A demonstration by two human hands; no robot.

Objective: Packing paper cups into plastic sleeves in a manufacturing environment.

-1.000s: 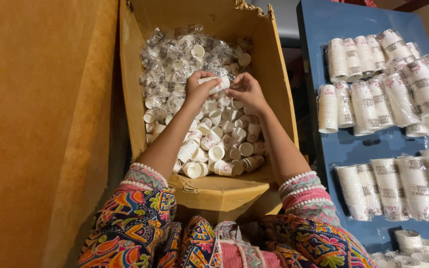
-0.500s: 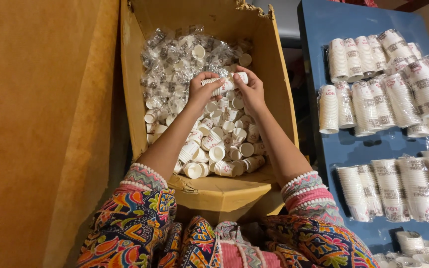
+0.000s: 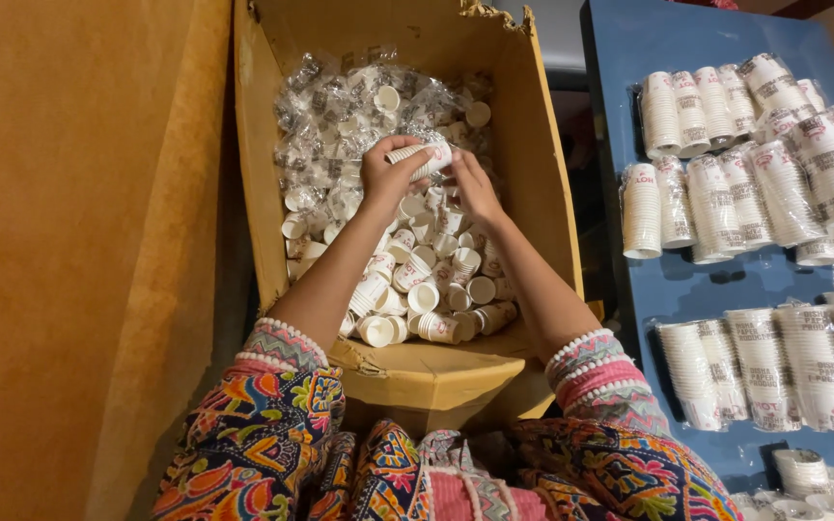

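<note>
Both my hands reach into an open cardboard box (image 3: 542, 174) full of small white paper cups (image 3: 417, 289). My left hand (image 3: 388, 178) grips a short stack of cups (image 3: 422, 156) held sideways above the pile. My right hand (image 3: 470, 183) touches the same stack from the right, fingers curled at its end. Loose cups lie in the near half of the box. Cups in clear plastic bags (image 3: 340, 106) fill the far half.
A blue surface (image 3: 620, 58) on the right carries several plastic-wrapped sleeves of stacked cups (image 3: 755, 145). A tall brown cardboard wall (image 3: 69, 241) stands on the left. My patterned sleeves (image 3: 263, 415) are at the bottom edge.
My hands have lifted from the loose cups and moved toward the far side of the box, bringing a short stack of cups up with them.
</note>
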